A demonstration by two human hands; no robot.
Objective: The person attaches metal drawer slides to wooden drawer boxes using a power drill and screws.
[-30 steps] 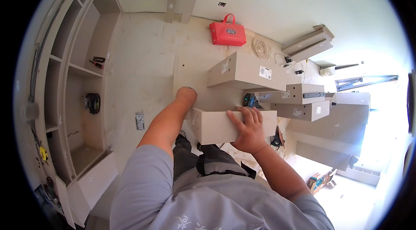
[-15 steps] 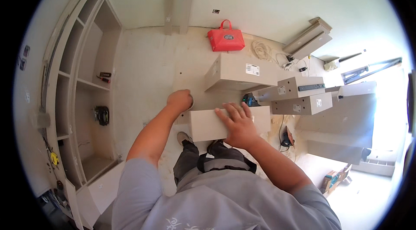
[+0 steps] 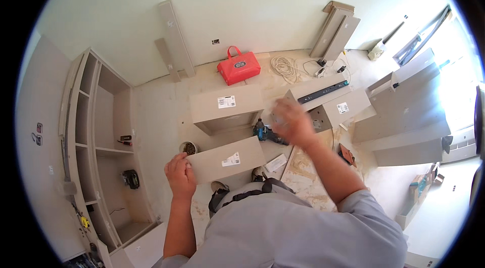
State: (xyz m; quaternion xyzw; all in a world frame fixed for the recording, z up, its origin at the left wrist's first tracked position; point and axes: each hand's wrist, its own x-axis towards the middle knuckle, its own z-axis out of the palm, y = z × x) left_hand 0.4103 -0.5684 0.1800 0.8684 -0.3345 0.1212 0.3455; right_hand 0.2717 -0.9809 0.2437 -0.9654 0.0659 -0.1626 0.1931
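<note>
Blurred right hand (image 3: pixel 294 122); grip unreadable.

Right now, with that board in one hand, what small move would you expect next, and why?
Probably the right hand drops onto the cordless drill on the floor. It hangs open and blurred just above it, while the left hand grips the beige board by its end.

Pale floor (image 3: pixel 156 116) carrying a red bag (image 3: pixel 238 67) near the wall; a coiled white cable (image 3: pixel 286 67) beside it; beige cabinet boxes (image 3: pixel 226 108); a cordless drill (image 3: pixel 267 134); a small bowl (image 3: pixel 188 147)
</note>
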